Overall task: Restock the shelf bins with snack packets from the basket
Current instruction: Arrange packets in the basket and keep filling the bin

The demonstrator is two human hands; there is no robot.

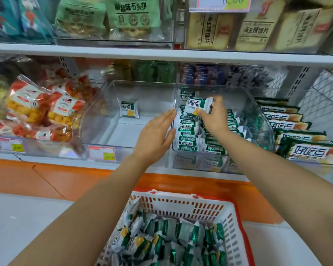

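From the head view, the right hand (213, 118) pinches one green-and-white snack packet (198, 105) between thumb and curled fingers (218, 101), over the rows of like packets in the clear right bin (262, 120) on the shelf. The left hand (152, 139) is flat with straight fingers, its tips touching the wall between that bin and the middle bin (104, 104), where a lone packet (129, 109) lies. The white basket (173, 204) below holds loose packets (161, 240).
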